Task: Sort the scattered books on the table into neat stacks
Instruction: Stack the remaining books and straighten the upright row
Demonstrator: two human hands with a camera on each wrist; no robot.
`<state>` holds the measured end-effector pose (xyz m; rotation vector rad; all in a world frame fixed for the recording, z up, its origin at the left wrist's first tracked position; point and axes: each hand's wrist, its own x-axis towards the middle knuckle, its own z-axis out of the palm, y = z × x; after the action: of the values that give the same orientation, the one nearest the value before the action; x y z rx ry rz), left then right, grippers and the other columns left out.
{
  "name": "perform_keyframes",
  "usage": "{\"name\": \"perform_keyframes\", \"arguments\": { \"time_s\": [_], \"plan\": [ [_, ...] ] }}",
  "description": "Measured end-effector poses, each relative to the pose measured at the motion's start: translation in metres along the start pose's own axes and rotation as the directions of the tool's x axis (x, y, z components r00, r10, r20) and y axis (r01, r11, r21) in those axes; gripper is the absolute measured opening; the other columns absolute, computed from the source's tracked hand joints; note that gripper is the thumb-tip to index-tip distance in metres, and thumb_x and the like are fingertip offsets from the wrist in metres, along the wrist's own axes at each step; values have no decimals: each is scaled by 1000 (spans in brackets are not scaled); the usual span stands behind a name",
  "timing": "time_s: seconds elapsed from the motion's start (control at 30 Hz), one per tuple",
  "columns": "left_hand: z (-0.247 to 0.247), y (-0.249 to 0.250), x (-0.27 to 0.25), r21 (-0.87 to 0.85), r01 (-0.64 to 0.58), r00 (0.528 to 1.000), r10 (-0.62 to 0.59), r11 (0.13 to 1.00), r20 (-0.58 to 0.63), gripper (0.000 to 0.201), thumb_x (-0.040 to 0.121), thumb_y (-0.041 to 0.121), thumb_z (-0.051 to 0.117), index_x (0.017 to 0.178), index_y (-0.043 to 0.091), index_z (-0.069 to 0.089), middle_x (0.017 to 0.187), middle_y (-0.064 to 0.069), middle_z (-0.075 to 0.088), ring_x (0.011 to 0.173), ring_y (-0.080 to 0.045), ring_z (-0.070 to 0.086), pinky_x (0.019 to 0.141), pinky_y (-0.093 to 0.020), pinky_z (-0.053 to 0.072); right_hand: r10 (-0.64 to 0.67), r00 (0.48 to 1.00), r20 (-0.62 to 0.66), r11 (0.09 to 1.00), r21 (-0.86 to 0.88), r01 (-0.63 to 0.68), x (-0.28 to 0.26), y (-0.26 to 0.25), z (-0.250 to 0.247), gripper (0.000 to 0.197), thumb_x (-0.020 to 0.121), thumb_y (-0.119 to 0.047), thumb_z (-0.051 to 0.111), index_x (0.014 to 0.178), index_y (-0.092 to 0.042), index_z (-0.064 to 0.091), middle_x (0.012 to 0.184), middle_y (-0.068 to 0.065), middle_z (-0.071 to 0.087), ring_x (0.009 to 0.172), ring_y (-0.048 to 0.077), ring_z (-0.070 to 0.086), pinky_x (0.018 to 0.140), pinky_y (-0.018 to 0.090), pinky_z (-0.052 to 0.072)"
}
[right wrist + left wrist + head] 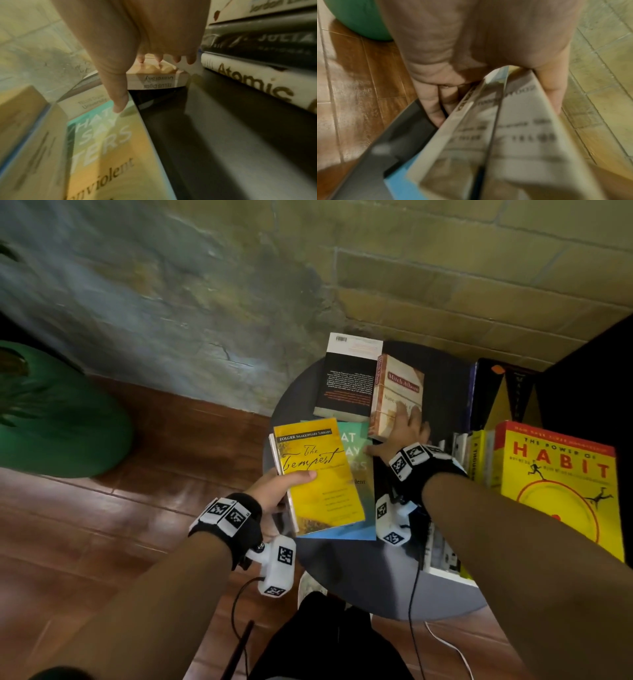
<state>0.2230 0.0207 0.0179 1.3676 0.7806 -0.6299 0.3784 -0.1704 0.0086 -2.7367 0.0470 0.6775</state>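
The left hand (pixel 274 491) grips the yellow paperback book (pixel 318 474) (thumb on top), while the right hand (pixel 406 429) lies flat with straight fingers on the tan paperback book (pixel 397 392).

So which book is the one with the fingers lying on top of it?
Look at the round dark table by the brick wall. Near its far side, two books lie side by side, and the right hand rests on the right one. It is the tan Mitch Albom book, pale with a red name band, while its neighbour, the black book, is dark.

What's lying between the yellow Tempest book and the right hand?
In the head view, part of the teal book's cover shows between the yellow Tempest book and the right hand, whose thumb touches the teal cover's edge.
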Motion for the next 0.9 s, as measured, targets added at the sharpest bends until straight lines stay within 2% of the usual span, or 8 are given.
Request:
{"name": "perform_keyframes", "arguments": {
  "time_s": [0.13,0.3,0.43,0.57,0.67,0.73,0.8,0.9],
  "plan": [
    [-1,3,4,-24,46,999,-45,999,26,71,58,54,78,122,30,61,131,1,63,123,-25,54,112,-49,31,-86,996,-27,996,-29,85,6,-3,-3,99,78,-43,72,151,-25,8,159,10,8,144,39,11,115,54,21],
    [-1,1,8,-38,66,997,-64,997,53,44,70,46,76,109,31,63,124,2,66,117,-22,56,103,-43,36,-187,969,-161,979,46,197,-1,-2,-5,62,93,-25,45,150,-16,21,154,11,29,137,35,32,109,48,34],
    [-1,0,9,-60,72,997,-70,996,32,57,65,48,77,116,29,62,121,1,66,114,-23,57,89,-38,40,-99,889,-447,932,271,240,-24,-6,-13,48,94,-20,42,142,-20,41,125,14,59,111,32,57,89,36,47],
    [0,2,6,-69,63,998,-61,996,28,58,66,47,81,118,30,62,117,1,69,111,-22,61,81,-35,43,-75,893,-444,876,399,272,-57,-14,-23,46,95,-25,45,141,-27,43,113,7,66,97,25,63,83,34,51],
    [1,5,1,-57,59,998,-57,997,34,64,67,49,81,123,31,58,123,0,67,113,-23,61,83,-35,46,-251,859,-446,853,318,414,-87,-20,-27,55,93,-17,48,145,-30,36,121,4,62,102,18,61,88,32,50],
    [1,7,-3,-74,51,999,-51,996,7,70,69,50,80,129,28,53,127,-3,65,113,-24,61,81,-35,47,-403,819,-409,823,229,520,-103,-19,-26,59,91,-14,51,146,-28,34,138,-1,52,119,17,55,100,37,47],
    [2,8,-6,-115,62,998,-64,991,-14,84,64,66,75,133,27,49,130,-5,63,115,-27,60,88,-40,48,-551,768,-327,783,116,611,-115,-14,-20,59,90,-13,54,145,-24,37,148,-2,43,134,17,44,109,42,40],
    [3,10,-10,-221,91,995,-97,971,-15,90,63,90,47,128,29,56,123,-7,66,115,-29,60,94,-43,47,-782,591,-198,616,-105,781,-131,-4,-1,53,84,-19,50,137,-14,49,145,5,48,135,27,44,109,47,38]
  ]
}}
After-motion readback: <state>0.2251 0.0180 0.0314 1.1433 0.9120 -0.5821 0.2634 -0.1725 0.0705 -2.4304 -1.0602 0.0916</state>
